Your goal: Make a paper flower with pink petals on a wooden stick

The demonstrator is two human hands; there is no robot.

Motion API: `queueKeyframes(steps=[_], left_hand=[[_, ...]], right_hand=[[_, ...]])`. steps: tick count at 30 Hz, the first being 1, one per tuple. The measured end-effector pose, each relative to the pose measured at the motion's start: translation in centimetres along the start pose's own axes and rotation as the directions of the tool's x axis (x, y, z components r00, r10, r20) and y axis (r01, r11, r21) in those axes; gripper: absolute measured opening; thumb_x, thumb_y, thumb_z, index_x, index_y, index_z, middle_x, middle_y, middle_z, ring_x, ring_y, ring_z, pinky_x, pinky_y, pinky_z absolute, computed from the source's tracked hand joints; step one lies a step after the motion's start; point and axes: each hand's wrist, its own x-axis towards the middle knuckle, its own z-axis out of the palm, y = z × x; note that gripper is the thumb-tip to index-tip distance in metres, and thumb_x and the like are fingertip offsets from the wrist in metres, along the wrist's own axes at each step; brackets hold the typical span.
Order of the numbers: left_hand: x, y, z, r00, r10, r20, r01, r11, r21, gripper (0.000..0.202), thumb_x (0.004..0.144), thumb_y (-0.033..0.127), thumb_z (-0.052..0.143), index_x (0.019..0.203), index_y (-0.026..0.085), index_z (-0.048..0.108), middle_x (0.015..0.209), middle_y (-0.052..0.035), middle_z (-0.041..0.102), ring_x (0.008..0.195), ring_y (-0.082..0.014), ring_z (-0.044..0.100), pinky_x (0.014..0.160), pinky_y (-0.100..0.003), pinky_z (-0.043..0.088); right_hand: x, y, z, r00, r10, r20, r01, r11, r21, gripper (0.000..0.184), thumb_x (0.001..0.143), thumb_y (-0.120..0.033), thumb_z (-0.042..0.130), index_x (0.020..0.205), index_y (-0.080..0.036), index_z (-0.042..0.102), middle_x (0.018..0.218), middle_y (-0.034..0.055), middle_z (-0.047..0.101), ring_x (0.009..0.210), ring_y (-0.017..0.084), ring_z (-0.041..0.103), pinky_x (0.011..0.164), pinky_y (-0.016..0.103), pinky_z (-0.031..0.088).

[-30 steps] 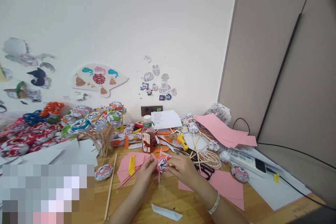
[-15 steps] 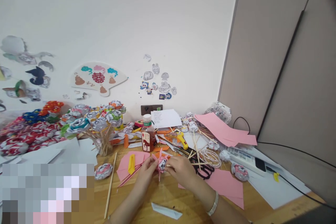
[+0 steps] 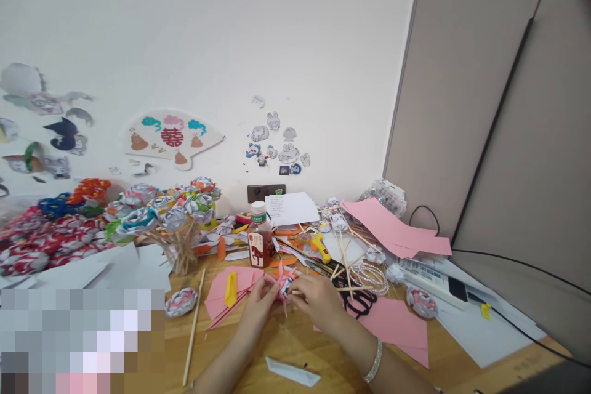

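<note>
Between my two hands is a paper flower (image 3: 285, 287) with pointed pink strips around a white and dark centre. My left hand (image 3: 264, 295) pinches its left side, fingers closed. My right hand (image 3: 316, 301) has its fingers closed on the flower's right edge and partly covers it. Left of my left hand lie pink paper sheets (image 3: 216, 297) with a folded yellow strip (image 3: 231, 289) on top. Below my hands a folded white paper strip (image 3: 292, 372) lies on the wooden table (image 3: 249, 375). Black-handled scissors (image 3: 357, 303) rest just beyond my right wrist.
A drink bottle (image 3: 260, 240) stands behind my hands, near a yellow glue gun (image 3: 320, 246). Finished paper flowers (image 3: 180, 215) crowd the left. A wooden stick (image 3: 194, 327) and a rolled flower (image 3: 181, 301) lie left. A power strip (image 3: 434, 283) and pink sheets (image 3: 399, 326) are right.
The flower has turned slightly in my fingers, and its pink strips point differently. My right hand has shifted a little over its right side.
</note>
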Motion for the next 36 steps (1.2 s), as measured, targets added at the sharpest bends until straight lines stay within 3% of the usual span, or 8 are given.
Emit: queueKeyframes(steps=[9,12,18,30,36], left_hand=[[-0.2,0.2,0.5,1.000,0.009,0.020,-0.009,1.000,-0.020,0.039,0.056,0.048,0.076,0.068,0.019,0.053,0.064,0.0032,0.058,0.062,-0.0137,0.057,0.064,-0.027,0.048],[-0.3,0.3,0.6,0.999,0.015,0.045,-0.014,1.000,-0.017,0.037,0.057,0.047,0.075,0.068,0.020,0.053,0.065,0.0029,0.058,0.066,-0.0150,0.057,0.065,-0.027,0.048],[-0.7,0.7,0.9,0.997,0.063,0.035,-0.065,0.997,0.050,0.034,0.060,0.046,0.073,0.065,0.020,0.053,0.063,0.0032,0.056,0.063,-0.0144,0.054,0.062,-0.025,0.046],[-0.6,0.5,0.8,0.977,0.195,0.090,-0.206,0.966,0.153,0.033,0.064,0.047,0.070,0.066,0.020,0.053,0.068,0.0006,0.057,0.067,-0.0170,0.054,0.063,-0.026,0.044],[-0.4,0.3,0.8,0.978,0.195,0.070,-0.204,0.961,0.184,0.034,0.063,0.050,0.070,0.063,0.020,0.053,0.065,0.0010,0.057,0.065,-0.0171,0.054,0.063,-0.026,0.043]], right_hand=[[0.1,-0.6,-0.3,0.988,0.154,-0.027,-0.154,0.988,0.010,0.011,0.077,-0.025,0.065,0.071,-0.020,0.056,0.070,-0.0020,0.062,0.063,0.013,0.057,0.055,0.021,0.037],[0.2,-0.2,-0.6,0.987,0.137,-0.085,-0.130,0.988,0.077,0.012,0.079,-0.030,0.063,0.075,-0.020,0.058,0.073,-0.0006,0.064,0.065,0.013,0.058,0.059,0.022,0.039],[0.3,0.6,-1.0,0.969,0.122,-0.213,-0.103,0.990,0.097,0.011,0.085,-0.023,0.054,0.082,-0.021,0.064,0.078,0.0015,0.067,0.070,0.015,0.061,0.064,0.024,0.041],[0.2,1.0,-0.4,0.983,0.071,-0.169,-0.091,0.989,-0.119,0.011,0.082,-0.015,0.054,0.078,-0.021,0.063,0.072,0.0007,0.065,0.065,0.015,0.059,0.059,0.024,0.037],[0.2,1.0,-0.2,0.987,0.045,-0.156,-0.067,0.988,-0.140,0.015,0.084,-0.014,0.049,0.077,-0.020,0.061,0.072,0.0015,0.064,0.064,0.015,0.057,0.058,0.024,0.037]])
